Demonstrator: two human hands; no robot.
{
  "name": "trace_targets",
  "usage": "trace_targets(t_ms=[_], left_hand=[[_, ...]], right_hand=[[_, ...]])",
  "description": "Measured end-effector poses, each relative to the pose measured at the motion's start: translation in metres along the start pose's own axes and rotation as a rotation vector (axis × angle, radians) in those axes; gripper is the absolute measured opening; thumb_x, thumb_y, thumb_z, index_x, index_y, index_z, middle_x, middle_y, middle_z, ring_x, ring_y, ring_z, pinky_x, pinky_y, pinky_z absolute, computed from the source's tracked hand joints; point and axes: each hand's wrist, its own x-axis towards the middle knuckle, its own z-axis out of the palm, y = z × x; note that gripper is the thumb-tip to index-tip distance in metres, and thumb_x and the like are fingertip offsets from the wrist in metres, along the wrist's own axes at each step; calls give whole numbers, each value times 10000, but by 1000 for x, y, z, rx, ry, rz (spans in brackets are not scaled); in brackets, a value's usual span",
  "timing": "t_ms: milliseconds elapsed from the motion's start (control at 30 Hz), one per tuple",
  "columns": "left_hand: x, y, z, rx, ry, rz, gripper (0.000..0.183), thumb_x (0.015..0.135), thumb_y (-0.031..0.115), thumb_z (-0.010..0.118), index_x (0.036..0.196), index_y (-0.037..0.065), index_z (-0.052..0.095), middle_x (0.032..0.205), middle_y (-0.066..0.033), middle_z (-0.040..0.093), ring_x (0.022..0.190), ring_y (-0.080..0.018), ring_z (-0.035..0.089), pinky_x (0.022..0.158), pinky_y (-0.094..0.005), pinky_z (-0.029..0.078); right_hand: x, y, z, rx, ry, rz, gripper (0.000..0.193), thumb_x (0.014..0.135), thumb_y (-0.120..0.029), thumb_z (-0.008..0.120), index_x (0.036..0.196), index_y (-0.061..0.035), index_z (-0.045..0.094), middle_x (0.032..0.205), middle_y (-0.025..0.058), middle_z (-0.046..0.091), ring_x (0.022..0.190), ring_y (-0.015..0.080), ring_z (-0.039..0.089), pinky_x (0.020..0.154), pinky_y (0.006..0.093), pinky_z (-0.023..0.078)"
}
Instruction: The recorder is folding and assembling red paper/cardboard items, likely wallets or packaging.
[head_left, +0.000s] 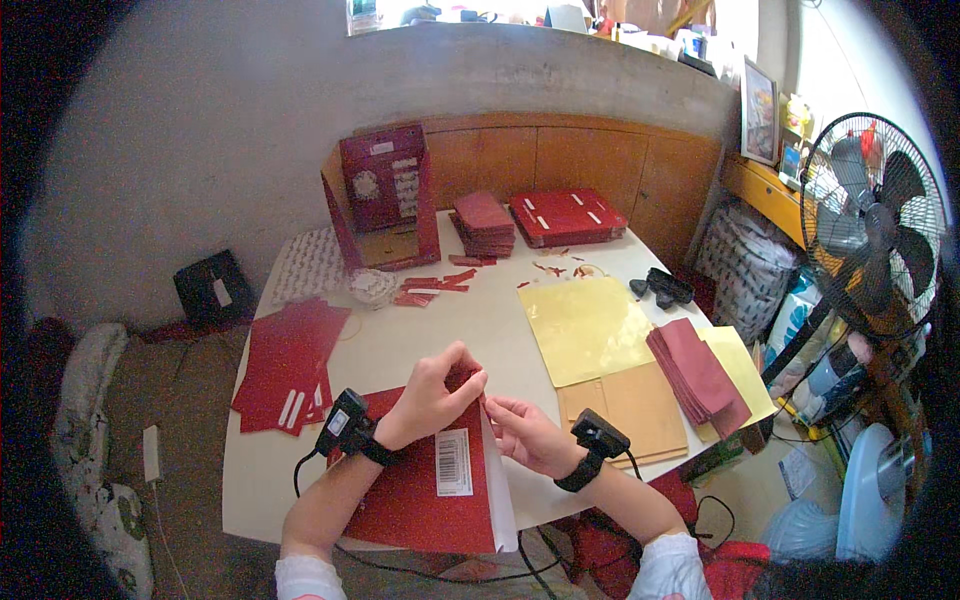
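A red cardboard sheet [405, 500] with a white barcode label [454, 462] and a white strip along its right side lies at the table's near edge. My left hand [432, 393] is closed at the upper corner of this sheet, with thumb and fingers pinched together. Against the same corner, the fingers of my right hand [528, 432] press together. The fingers cover whatever small part is between them. Black camera-like devices [600, 434] are strapped to both wrists.
Red sheets [292, 360] lie left. Red scraps [438, 287], an open dark red box [380, 195], stacked red pieces [484, 222] and a red stack [567, 215] stand farther back. Yellow sheets [585, 330], brown card [635, 420] and dark red folded pieces [697, 375] lie right. A fan [875, 215] stands beyond.
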Motion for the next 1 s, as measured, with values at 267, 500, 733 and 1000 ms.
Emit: trace_targets(t_ms=[267, 500, 733, 1000], left_hand=[[0, 0, 2, 36, -13, 10, 142, 866, 128, 594, 852, -8, 557, 690, -62, 592, 642, -103, 574, 559, -268, 459], [0, -2, 4, -18, -48, -40, 130, 876, 111, 576, 842, -14, 559, 703, -52, 602, 650, -95, 584, 576, -251, 476], [1, -10, -5, -44, -21, -77, 135, 901, 129, 565, 843, 7, 551, 722, -39, 608, 661, -92, 580, 602, -237, 476], [3, -3, -5, -139, 7, -78, 147, 889, 117, 583, 821, -11, 555, 682, -16, 577, 638, -49, 523, 566, -213, 425]], right_hand=[[-2, 1, 4, -87, 8, -19, 292, 968, -323, 522, 1129, -81, 552, 896, -23, 568, 749, 85, 529, 596, 239, 419], [-3, 2, 1, -145, -72, -61, 253, 970, -322, 518, 1065, -90, 548, 852, -35, 537, 700, 71, 483, 560, 231, 372], [-5, 0, 12, -72, 11, 12, 280, 997, -347, 440, 1116, -99, 493, 871, -23, 527, 691, 65, 493, 540, 224, 383], [-9, 7, 11, -282, -253, -79, 352, 1012, -394, 364, 1087, -73, 488, 804, 7, 506, 597, 91, 481, 468, 216, 394]])
